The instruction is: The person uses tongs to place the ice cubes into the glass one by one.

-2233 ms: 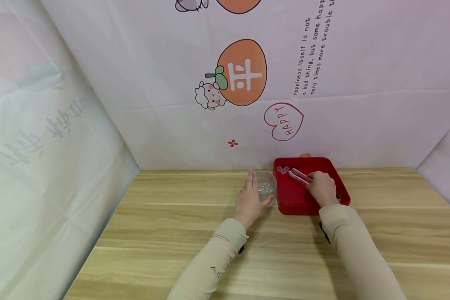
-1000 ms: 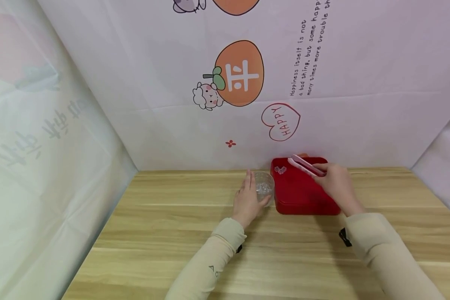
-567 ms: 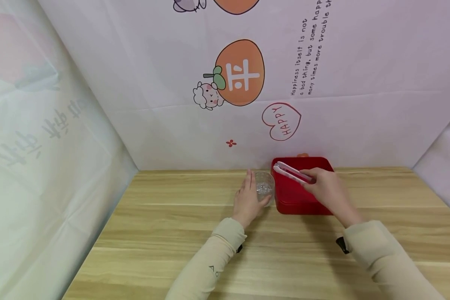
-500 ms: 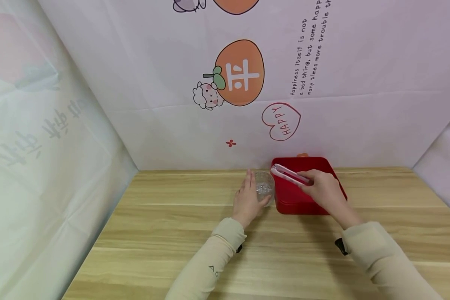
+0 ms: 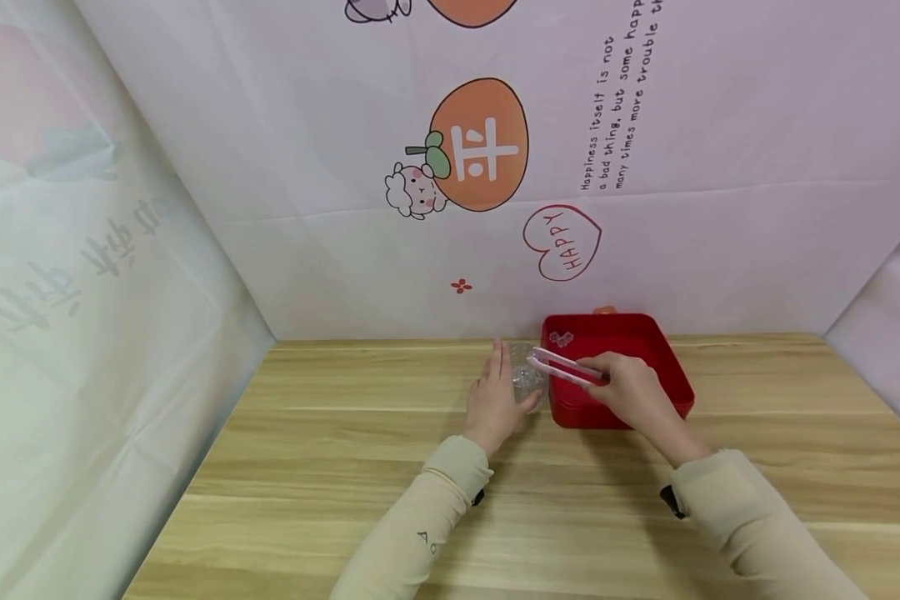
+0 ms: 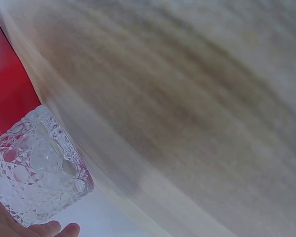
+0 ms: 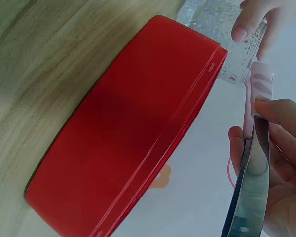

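Note:
My left hand (image 5: 497, 402) holds a clear cut-glass tumbler (image 6: 39, 170) standing on the table, fingers along its left side and thumb at the front. Clear lumps show inside the tumbler in the head view. A pair of tongs (image 7: 259, 160), with metal arms and pale pink ends, is pinched by my right hand (image 5: 633, 390) between thumb and fingers. The tong tips reach over the tumbler's mouth; I cannot tell whether they grip anything. Right beside the tumbler sits a red tray (image 5: 678, 375), with a few clear pieces (image 5: 561, 339) in its far left corner.
The wooden table (image 5: 345, 467) ends at a white printed backdrop (image 5: 345, 275), close behind the tray and tumbler. Another white sheet (image 5: 82, 375) hangs along the left side.
From inside the tray my right hand lifted the tongs, swung right, then brought them left over the tumbler. My left hand has stayed on the tumbler; the clear pieces remain in the corner.

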The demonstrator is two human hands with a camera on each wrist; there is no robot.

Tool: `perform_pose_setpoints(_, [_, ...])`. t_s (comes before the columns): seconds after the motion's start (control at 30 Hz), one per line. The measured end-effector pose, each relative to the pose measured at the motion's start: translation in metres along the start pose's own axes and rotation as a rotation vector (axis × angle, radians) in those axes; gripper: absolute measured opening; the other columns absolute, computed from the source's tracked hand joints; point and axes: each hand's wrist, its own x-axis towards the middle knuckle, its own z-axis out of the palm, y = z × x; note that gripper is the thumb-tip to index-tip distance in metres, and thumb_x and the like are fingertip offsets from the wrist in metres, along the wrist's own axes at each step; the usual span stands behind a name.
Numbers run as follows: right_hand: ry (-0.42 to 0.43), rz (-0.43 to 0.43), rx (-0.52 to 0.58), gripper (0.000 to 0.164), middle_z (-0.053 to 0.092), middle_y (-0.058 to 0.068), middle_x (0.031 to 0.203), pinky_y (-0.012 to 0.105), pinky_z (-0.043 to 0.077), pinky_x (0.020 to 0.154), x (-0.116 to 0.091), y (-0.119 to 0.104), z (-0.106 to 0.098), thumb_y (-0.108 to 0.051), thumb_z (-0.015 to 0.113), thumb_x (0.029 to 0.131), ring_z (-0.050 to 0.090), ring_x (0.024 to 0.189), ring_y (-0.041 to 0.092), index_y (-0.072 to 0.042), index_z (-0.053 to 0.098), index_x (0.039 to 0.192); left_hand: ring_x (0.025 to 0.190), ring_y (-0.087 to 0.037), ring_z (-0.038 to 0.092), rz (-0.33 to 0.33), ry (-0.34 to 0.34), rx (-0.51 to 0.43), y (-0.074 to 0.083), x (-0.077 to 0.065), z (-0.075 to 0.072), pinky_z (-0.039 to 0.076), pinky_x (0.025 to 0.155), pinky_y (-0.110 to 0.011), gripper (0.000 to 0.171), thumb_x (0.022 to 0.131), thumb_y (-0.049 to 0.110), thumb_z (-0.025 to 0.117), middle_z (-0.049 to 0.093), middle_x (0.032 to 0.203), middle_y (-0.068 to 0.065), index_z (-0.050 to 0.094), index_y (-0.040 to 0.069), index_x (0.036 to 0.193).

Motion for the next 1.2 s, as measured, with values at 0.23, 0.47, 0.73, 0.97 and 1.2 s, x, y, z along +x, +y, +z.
perform_pose_setpoints(0.23, [-0.013,-0.01,-0.008,0.036,0.07,0.021,0.093,0.039,0.058,0.066,0.0007,-0.0001,0.0003,-0.002,0.077,0.075,0.056,0.069,0.02,0.005,0.069,0.11,0.14,-0.023,0.039,-0.001,-0.003,-0.021,0.0001,-0.0003,-0.0002,0.042,0.109,-0.037,0.091,0.089,0.053,0.058,0.014,0.162,-0.006,0.014,0.007,0.154])
perform_pose_setpoints(0.47, [-0.02,-0.013,-0.012,0.035,0.07,0.02,0.09,0.035,0.056,0.062,0.0008,0.0007,-0.0016,-0.002,0.076,0.076,0.055,0.067,0.019,0.005,0.069,0.109,0.138,-0.023,0.042,0.01,0.001,-0.006,0.0013,0.0002,-0.0004,0.043,0.109,-0.036,0.091,0.089,0.053,0.058,0.012,0.163,-0.006,0.015,0.006,0.154])
perform_pose_setpoints(0.73, [-0.033,-0.012,-0.007,0.035,0.07,0.02,0.09,0.034,0.055,0.062,0.0018,0.0021,-0.0014,-0.003,0.076,0.076,0.054,0.067,0.018,0.004,0.069,0.109,0.138,-0.024,0.041,0.014,-0.003,-0.016,0.0012,0.0007,0.0006,0.042,0.11,-0.035,0.091,0.089,0.053,0.059,0.012,0.163,-0.006,0.015,0.006,0.153])
perform_pose_setpoints(0.97, [-0.031,-0.003,0.007,0.037,0.07,0.02,0.092,0.038,0.057,0.065,0.0016,0.0032,0.0,-0.004,0.077,0.076,0.055,0.068,0.02,0.004,0.068,0.111,0.138,-0.024,0.042,0.016,0.004,-0.027,0.0008,0.0005,0.001,0.042,0.11,-0.035,0.09,0.089,0.052,0.059,0.012,0.163,-0.006,0.015,0.006,0.153])
perform_pose_setpoints(1.2, [-0.024,0.005,0.019,0.041,0.07,0.022,0.095,0.04,0.058,0.067,0.0009,0.004,0.0027,-0.006,0.078,0.075,0.056,0.07,0.021,0.005,0.067,0.113,0.137,-0.024,0.043,0.022,0.017,-0.024,0.0002,0.0001,0.0028,0.042,0.109,-0.035,0.091,0.089,0.052,0.06,0.014,0.162,-0.008,0.016,0.005,0.153])
